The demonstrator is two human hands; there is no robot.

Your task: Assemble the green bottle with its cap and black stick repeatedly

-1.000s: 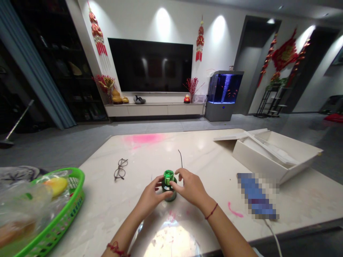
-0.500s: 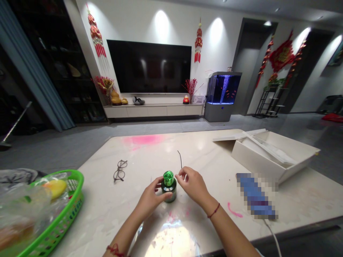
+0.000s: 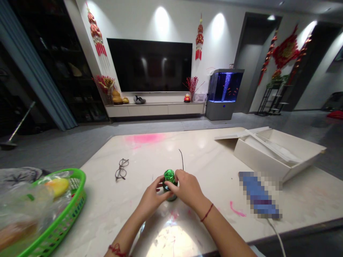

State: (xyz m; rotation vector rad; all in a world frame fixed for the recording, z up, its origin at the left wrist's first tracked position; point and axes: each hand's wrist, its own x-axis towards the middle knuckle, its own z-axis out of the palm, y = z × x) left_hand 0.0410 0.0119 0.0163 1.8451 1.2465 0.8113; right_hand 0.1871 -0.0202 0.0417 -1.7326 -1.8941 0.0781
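Observation:
A small dark green bottle [image 3: 172,197] with a shiny green cap [image 3: 169,175] stands upright on the pale table [image 3: 102,207]. My left hand [image 3: 152,198] is curled around the bottle's left side, thumb across its front. From the right, my right hand [image 3: 187,187] closes on the bottle just under the cap, its thumb reaching over the front; its far fingers are partly hidden. Behind the right hand lies a thin, dark, curved strip [image 3: 182,157]. A pair of eyeglasses [image 3: 122,169] rests on the table to the left.
A green plastic basket [image 3: 68,210] with bagged items stands at the left. To the right are an open white box [image 3: 257,157] and a blurred-out blue object [image 3: 258,194] with a white cable [image 3: 277,235]. Pink stains [image 3: 146,137] mark the tabletop.
My right hand has moved left, from beside the bottle onto it, and its fingers have closed there. The left hand keeps its hold, and the bottle stays in place.

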